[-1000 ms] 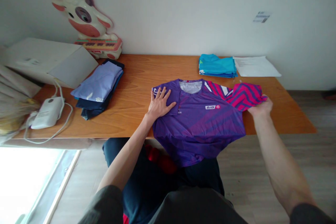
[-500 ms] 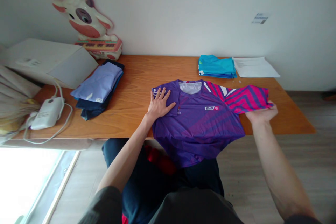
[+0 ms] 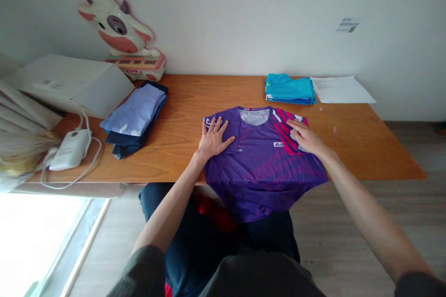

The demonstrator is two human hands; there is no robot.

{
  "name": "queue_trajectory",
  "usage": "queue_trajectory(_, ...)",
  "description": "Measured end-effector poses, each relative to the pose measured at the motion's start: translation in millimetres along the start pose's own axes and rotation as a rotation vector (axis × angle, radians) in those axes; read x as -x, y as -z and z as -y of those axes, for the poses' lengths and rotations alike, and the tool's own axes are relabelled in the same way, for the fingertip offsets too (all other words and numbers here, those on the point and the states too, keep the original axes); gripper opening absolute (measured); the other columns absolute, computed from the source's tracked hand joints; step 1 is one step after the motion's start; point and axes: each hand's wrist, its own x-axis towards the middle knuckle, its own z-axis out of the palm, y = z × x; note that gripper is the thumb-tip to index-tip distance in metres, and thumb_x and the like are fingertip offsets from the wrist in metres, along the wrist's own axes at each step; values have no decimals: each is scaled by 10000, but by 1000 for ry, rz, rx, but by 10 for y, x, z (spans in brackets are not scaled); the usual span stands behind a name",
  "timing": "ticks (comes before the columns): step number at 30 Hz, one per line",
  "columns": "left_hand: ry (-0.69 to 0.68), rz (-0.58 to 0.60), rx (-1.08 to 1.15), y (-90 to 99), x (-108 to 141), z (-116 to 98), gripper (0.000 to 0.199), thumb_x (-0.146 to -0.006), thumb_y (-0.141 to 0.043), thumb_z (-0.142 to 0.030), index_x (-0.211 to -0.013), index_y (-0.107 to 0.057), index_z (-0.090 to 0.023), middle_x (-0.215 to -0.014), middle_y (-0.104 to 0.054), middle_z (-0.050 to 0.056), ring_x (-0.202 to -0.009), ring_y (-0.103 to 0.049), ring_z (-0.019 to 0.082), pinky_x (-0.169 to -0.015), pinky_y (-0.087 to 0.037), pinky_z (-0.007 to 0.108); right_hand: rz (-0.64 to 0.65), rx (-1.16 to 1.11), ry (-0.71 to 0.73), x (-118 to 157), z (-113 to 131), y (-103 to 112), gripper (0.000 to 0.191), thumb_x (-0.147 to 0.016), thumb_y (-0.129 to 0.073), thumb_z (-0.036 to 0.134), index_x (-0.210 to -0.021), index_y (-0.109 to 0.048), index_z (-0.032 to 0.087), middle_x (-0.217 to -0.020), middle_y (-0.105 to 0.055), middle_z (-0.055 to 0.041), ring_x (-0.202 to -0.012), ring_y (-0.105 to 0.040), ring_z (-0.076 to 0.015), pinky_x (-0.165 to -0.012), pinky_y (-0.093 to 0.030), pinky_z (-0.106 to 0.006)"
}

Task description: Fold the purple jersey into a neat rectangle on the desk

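Lying folded inward now, the purple polyester jersey's (image 3: 265,162) pink-striped sleeve (image 3: 287,137) sits under the flat, open-fingered right hand (image 3: 304,138) at 3 o'clock, while the left hand (image 3: 214,137) presses spread-fingered at 9 o'clock, gripping nothing.

Bare wood lies open on the table (image 3: 365,144) right of the purple shirt (image 3: 261,167), and between shirt and folded clothes (image 3: 134,118) on the left. Blue stack (image 3: 289,88) and paper (image 3: 341,90) block the back right; box (image 3: 69,83) and charger (image 3: 69,148) crowd the left end.
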Motion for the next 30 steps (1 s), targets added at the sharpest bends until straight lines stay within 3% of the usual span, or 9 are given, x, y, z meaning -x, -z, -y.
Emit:
queue_trajectory(2,-3,4,0,0,-1,4,898,-1118,-428,-789,-1863,-385,-292,-1959,-271,66,-1845,-153,389,-1494,-36,710,51,150,18,0,-36,-128,761,-1169,-352,623,-1830,-470,266,-1896,-419,-58,-1800,-309,-330,-1482,-261,-622)
queue_trajectory(5,-11,3,3,-11,-2,15,905,-1119,-420,-795,-1866,-377,-286,-1960,-269,68,-1845,-148,392,-1493,-38,713,83,287,-73,-24,-46,-241,802,-1181,-283,616,-1891,-318,245,-1964,-235,-55,-1834,-137,-402,-1469,-161,-736)
queue_trajectory(8,-14,-4,9,-26,-4,21,911,-1120,-418,-800,-1866,-376,-280,-1960,-268,75,-1844,-149,398,-1488,-47,726,70,320,-148,-84,-23,-281,819,-1178,-265,646,-1900,-293,259,-1971,-200,-56,-1820,-157,-464,-1446,-132,-801)
queue_trajectory(14,-15,-11,-7,-24,-2,23,914,-1118,-415,-800,-1867,-377,-277,-1958,-282,65,-1848,-132,391,-1499,-62,690,-31,320,-127,-110,47,-359,812,-1170,-294,647,-1909,-255,311,-1963,-247,-47,-1807,-194,-491,-1423,-119,-856)
queue_trajectory(21,19,-13,-2,-22,-12,44,925,-1118,-420,-794,-1869,-374,-257,-1970,-238,74,-1847,-129,407,-1506,-71,658,-29,312,-154,-83,51,-370,871,-1151,-286,720,-1908,-260,290,-1966,-219,-74,-1798,-178,-538,-1400,-123,-885)
queue_trajectory(27,32,-24,3,8,2,128,932,-1122,-402,-801,-1868,-375,-243,-1971,-231,93,-1845,-137,406,-1509,-75,638,-44,336,-179,-83,101,-362,969,-1146,-253,749,-1914,-181,163,-1964,-190,-165,-1797,-190,-531,-1418,-138,-843)
queue_trajectory(30,37,-26,-7,64,39,148,930,-1127,-405,-780,-1867,-375,-217,-1968,-235,105,-1846,-119,419,-1508,-70,650,-43,350,-184,-83,109,-366,968,-1143,-264,761,-1912,-204,177,-1967,-182,-162,-1795,-181,-545,-1409,-143,-855)
